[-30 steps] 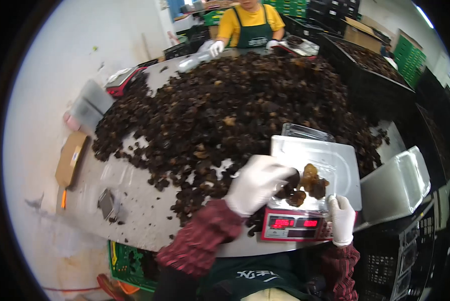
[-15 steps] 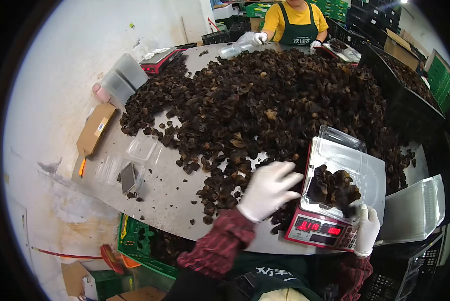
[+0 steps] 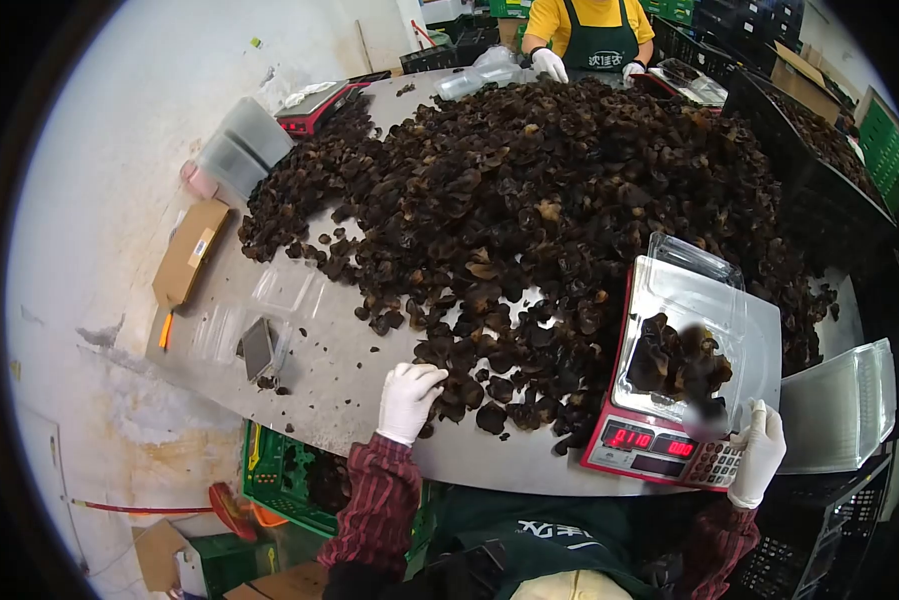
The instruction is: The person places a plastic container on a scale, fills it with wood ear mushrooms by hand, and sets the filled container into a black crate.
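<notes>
Steel table (image 3: 314, 345), filling much of the view. Dark, leafy pile (image 3: 519, 180) across it, deepest towards the far side, thinning to loose pieces near the front edge. At near right, red and silver scale (image 3: 609, 405), set aslant. Just right of it, clear tubs (image 3: 837, 410), stacked. Across the pile, co-worker (image 3: 597, 50) in yellow shirt and green apron, white-gloved.

Left sleeve (image 3: 374, 500), dark red, striped, rising steeply from below the table's edge. Right sleeve (image 3: 719, 545) lower in view, slanting up and right. Clear tray (image 3: 659, 404) on the scale, near end partly behind a dark blur. Clump (image 3: 669, 355) of dark pieces in the tray, well apart from the left hand (image 3: 407, 402). That one white-gloved, back uppermost, at the pile's near left edge; fingers bent, tips turned right onto the nearest pieces. Cannot tell whether pinching any.

Right hand (image 3: 757, 458), also gloved, upright beside the keypad (image 3: 717, 464); fingers bent and close together, tips at the tray's near right corner. Cannot tell whether gripping it. Red digits (image 3: 631, 439): 0.110, then 0.00.
</notes>
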`<state>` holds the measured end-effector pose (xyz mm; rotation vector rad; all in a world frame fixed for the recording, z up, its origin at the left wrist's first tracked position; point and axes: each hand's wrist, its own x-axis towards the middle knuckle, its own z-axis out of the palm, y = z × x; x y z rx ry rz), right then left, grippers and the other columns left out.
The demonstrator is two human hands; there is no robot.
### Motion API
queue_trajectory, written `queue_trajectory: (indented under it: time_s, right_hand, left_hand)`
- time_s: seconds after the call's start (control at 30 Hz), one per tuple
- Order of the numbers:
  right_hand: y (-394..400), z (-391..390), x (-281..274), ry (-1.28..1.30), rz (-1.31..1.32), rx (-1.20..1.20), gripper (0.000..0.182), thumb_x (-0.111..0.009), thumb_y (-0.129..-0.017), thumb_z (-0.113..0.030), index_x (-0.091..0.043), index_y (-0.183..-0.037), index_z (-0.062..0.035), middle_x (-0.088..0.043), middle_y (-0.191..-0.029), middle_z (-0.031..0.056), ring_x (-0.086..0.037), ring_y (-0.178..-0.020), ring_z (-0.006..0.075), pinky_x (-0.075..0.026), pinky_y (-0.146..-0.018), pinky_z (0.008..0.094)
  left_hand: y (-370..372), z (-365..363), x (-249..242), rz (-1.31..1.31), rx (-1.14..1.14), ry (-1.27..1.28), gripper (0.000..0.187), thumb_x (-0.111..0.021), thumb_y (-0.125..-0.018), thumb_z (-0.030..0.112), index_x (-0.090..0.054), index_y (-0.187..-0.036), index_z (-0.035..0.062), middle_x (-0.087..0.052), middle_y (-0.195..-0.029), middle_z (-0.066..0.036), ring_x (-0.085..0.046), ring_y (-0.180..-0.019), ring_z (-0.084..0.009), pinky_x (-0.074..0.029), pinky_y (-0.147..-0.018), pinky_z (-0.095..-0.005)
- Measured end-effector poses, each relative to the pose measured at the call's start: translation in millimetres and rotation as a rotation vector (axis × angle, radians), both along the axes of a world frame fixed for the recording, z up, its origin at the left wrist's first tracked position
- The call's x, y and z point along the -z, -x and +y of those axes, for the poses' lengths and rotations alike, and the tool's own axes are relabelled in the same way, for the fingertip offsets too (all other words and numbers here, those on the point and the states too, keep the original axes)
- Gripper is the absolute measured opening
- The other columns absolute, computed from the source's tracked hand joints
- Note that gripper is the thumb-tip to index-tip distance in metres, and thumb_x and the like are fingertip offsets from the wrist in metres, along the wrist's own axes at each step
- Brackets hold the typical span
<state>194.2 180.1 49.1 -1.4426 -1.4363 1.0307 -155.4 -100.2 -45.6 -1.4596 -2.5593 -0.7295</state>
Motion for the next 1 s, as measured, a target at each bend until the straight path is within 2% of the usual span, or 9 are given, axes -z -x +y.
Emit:
queue_trajectory:
  time_s: [0.2,0.27,0.33,0.4,0.53,0.67,0.8,0.87,1.0]
  right_hand:
    - [-23,6,8,-0.048,0.001,0.001,0.024,-0.053,-0.096,-0.021,-0.064,-0.098,0.0004,-0.047,-0.057,-0.0038,-0.041,-0.047,0.0021,-0.032,-0.046,0.0177]
    - [-27,8,5,-0.039,-0.017,0.015,0.024,-0.053,-0.096,-0.021,-0.064,-0.098,0.0004,-0.047,-0.057,-0.0038,-0.041,-0.047,0.0021,-0.032,-0.046,0.0177]
    - [-31,9,5,-0.028,-0.033,0.028,0.024,-0.053,-0.096,-0.021,-0.064,-0.098,0.0005,-0.047,-0.058,-0.0038,-0.041,-0.047,0.0021,-0.032,-0.046,0.0178]
    - [-33,10,8,-0.026,-0.017,0.049,0.02,-0.054,-0.095,-0.017,-0.064,-0.098,0.0003,-0.048,-0.058,-0.0037,-0.039,-0.046,0.0011,-0.029,-0.043,0.0188]
    - [-26,8,11,-0.061,0.002,0.028,0.023,-0.053,-0.096,-0.02,-0.064,-0.097,0.0002,-0.047,-0.058,-0.0044,-0.039,-0.046,0.0017,-0.032,-0.046,0.0177]
    - [-26,1,8,-0.074,-0.038,-0.011,0.022,-0.054,-0.096,-0.019,-0.064,-0.097,-0.0001,-0.047,-0.059,-0.0046,-0.04,-0.047,0.0013,-0.031,-0.045,0.0177]
    - [-27,-2,9,-0.108,-0.025,0.024,0.018,-0.055,-0.094,-0.016,-0.064,-0.096,0.0001,-0.05,-0.062,-0.0034,-0.041,-0.048,0.0021,-0.033,-0.045,0.019]
    - [-34,0,15,-0.053,-0.075,0.011,0.017,-0.058,-0.093,-0.014,-0.063,-0.094,0.0017,-0.059,-0.074,0.0003,-0.046,-0.051,0.0036,-0.038,-0.047,0.0204]
    - [-26,-1,14,-0.081,-0.106,-0.032,0.017,-0.059,-0.091,-0.015,-0.065,-0.095,0.0009,-0.063,-0.076,0.0027,-0.051,-0.058,0.0052,-0.044,-0.054,0.0217]
  left_hand:
    - [0,-27,-45,-0.033,-0.285,-0.322,0.018,-0.069,-0.073,0.006,-0.067,-0.09,0.008,-0.065,-0.091,-0.007,-0.058,-0.088,-0.0251,-0.045,-0.081,-0.0343]
    - [24,-73,-56,0.171,-0.506,-0.072,0.019,-0.067,-0.073,0.005,-0.066,-0.091,0.0084,-0.064,-0.088,-0.008,-0.057,-0.088,-0.0279,-0.045,-0.08,-0.0368]
    - [30,-106,-71,0.244,-0.764,0.191,0.038,-0.07,-0.07,0.007,-0.063,-0.107,0.0106,-0.059,-0.111,-0.013,-0.054,-0.099,-0.0301,-0.044,-0.085,-0.0418]
    - [27,-110,-73,0.364,-0.73,0.218,0.053,-0.073,-0.069,0.009,-0.059,-0.12,0.013,-0.053,-0.123,-0.015,-0.051,-0.108,-0.0329,-0.042,-0.092,-0.0433]
    - [0,-49,-26,-0.104,-0.16,-0.048,0.064,-0.075,-0.071,0.023,-0.053,-0.131,0.0227,-0.041,-0.14,-0.016,-0.038,-0.127,-0.0376,-0.032,-0.104,-0.0473]
    - [-39,13,4,0.109,-0.073,0.287,0.061,-0.065,-0.077,0.047,-0.047,-0.134,0.0347,-0.024,-0.151,-0.014,-0.022,-0.135,-0.0416,-0.02,-0.108,-0.0548]
    - [-31,18,30,0.098,-0.078,0.086,0.043,-0.07,-0.075,0.036,-0.063,-0.114,0.0202,-0.054,-0.122,-0.01,-0.05,-0.113,-0.0337,-0.042,-0.091,-0.0461]
    - [-21,17,38,0.156,-0.032,-0.103,0.028,-0.074,-0.072,0.023,-0.065,-0.097,0.0132,-0.061,-0.097,-0.007,-0.06,-0.086,-0.0268,-0.049,-0.071,-0.0389]
    - [-2,29,32,-0.107,-0.097,-0.288,0.018,-0.07,-0.076,0.004,-0.062,-0.091,0.0014,-0.059,-0.082,-0.01,-0.058,-0.07,-0.0255,-0.046,-0.064,-0.0315]
